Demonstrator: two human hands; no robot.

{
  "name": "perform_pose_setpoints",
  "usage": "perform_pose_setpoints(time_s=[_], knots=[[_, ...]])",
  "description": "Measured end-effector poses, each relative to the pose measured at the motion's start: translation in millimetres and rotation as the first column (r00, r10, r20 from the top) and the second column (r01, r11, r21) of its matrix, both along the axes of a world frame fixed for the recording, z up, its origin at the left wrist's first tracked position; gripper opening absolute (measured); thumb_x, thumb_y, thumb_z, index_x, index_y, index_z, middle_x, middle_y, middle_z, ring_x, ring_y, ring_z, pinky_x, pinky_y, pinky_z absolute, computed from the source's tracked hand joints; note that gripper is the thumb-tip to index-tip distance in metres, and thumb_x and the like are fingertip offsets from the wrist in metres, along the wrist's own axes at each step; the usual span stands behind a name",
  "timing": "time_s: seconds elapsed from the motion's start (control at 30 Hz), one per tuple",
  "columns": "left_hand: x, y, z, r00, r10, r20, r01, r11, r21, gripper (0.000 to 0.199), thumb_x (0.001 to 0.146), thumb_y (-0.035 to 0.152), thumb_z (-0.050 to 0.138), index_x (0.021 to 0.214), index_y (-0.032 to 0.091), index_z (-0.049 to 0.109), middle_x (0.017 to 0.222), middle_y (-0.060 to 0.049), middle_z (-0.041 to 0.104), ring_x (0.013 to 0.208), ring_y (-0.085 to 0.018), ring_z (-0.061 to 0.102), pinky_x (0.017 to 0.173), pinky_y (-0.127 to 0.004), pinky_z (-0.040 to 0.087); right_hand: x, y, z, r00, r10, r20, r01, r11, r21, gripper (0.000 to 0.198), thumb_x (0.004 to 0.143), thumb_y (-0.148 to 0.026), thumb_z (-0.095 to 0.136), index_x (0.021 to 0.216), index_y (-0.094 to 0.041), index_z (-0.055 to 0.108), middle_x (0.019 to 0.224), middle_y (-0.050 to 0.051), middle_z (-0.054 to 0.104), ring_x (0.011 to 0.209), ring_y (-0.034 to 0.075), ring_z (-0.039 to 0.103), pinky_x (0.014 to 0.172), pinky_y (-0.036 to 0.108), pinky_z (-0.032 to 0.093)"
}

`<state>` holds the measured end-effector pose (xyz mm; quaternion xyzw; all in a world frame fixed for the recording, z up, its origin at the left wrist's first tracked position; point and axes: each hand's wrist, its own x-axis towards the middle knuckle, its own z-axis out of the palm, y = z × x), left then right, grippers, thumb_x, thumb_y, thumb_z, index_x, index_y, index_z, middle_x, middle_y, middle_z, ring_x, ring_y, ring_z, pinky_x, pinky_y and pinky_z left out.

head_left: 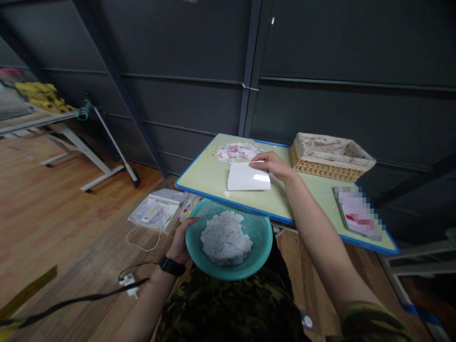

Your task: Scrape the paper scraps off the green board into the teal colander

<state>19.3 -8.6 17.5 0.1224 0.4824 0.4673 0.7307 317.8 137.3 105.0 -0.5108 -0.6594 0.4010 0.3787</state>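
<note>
- L hand: fingers gripping teal basket by rim, white scraps inside
- R hand: fingers pinching curved white sheet over desk, nr pink-white scrap pile

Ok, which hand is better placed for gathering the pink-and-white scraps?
Probably the right hand: it holds the curved white sheet near those scraps, while the left hand grips the round teal plastic basket.

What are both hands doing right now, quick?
Left hand: closed, holding the green basket by its rim.
Right hand: closed, holding the white sheet.
</note>
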Motion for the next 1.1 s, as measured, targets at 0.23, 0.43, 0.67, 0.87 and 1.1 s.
perform_pose_setpoints(time_s=[0.23, 0.43, 0.67, 0.87, 1.1], knots=[[-1.6, -0.1, -3.4, 0.999, -0.007, 0.051, 0.007, 1.0, -0.004, 0.016, 0.076, 0.018, 0.063, 0.086, 0.012, 0.075, 0.07, -0.009, 0.078, 0.076, -0.031, 0.075, 0.07, -0.04, 0.06, -1.3, 1.0, -2.2, 0.995, 0.068, 0.076, -0.065, 0.997, -0.041, 0.035, 0.057, -0.044, 0.075, 0.073, -0.012, 0.072, 0.056, -0.001, 0.055, 0.051, 0.009, 0.038, 0.049, 0.026, 0.023], [-1.3, -0.4, -3.0, 0.999, -0.002, 0.035, 0.002, 1.0, 0.017, 0.016, 0.08, 0.017, 0.058, 0.077, 0.012, 0.073, 0.067, -0.01, 0.077, 0.07, -0.027, 0.074, 0.064, -0.035, 0.059, -0.9, -0.3, -1.4, 0.991, 0.103, 0.087, -0.1, 0.994, -0.043, 0.035, 0.06, -0.044, 0.075, 0.075, -0.013, 0.073, 0.058, 0.0, 0.058, 0.052, 0.009, 0.04, 0.049, 0.026, 0.025], [-2.0, 0.4, -4.2, 0.999, -0.018, 0.028, 0.018, 1.0, 0.001, 0.018, 0.081, 0.018, 0.057, 0.072, 0.014, 0.072, 0.061, -0.008, 0.075, 0.065, -0.026, 0.073, 0.062, -0.034, 0.058, -2.9, -1.8, -1.3, 0.992, 0.109, 0.056, -0.106, 0.992, -0.066, 0.037, 0.059, -0.044, 0.077, 0.077, -0.012, 0.073, 0.06, 0.001, 0.059, 0.056, 0.01, 0.043, 0.051, 0.026, 0.026], [-1.7, 0.6, -4.4, 1.0, -0.028, -0.014, 0.028, 0.999, 0.015, 0.019, 0.081, 0.019, 0.058, 0.07, 0.012, 0.072, 0.062, -0.008, 0.075, 0.061, -0.024, 0.071, 0.064, -0.034, 0.058, -6.1, -3.5, -2.9, 0.986, 0.164, 0.037, -0.16, 0.982, -0.1, 0.036, 0.058, -0.042, 0.079, 0.077, -0.012, 0.074, 0.061, 0.0, 0.059, 0.057, 0.01, 0.044, 0.054, 0.026, 0.029], [-0.8, -0.8, -2.0, 1.0, -0.019, 0.002, 0.019, 1.0, 0.016, 0.013, 0.078, 0.018, 0.06, 0.071, 0.013, 0.071, 0.063, -0.008, 0.076, 0.061, -0.025, 0.072, 0.064, -0.036, 0.059, 1.1, -1.7, -0.2, 0.991, 0.132, 0.0, -0.131, 0.986, -0.102, 0.037, 0.057, -0.043, 0.08, 0.076, -0.012, 0.074, 0.06, -0.001, 0.06, 0.054, 0.009, 0.043, 0.052, 0.026, 0.027]])
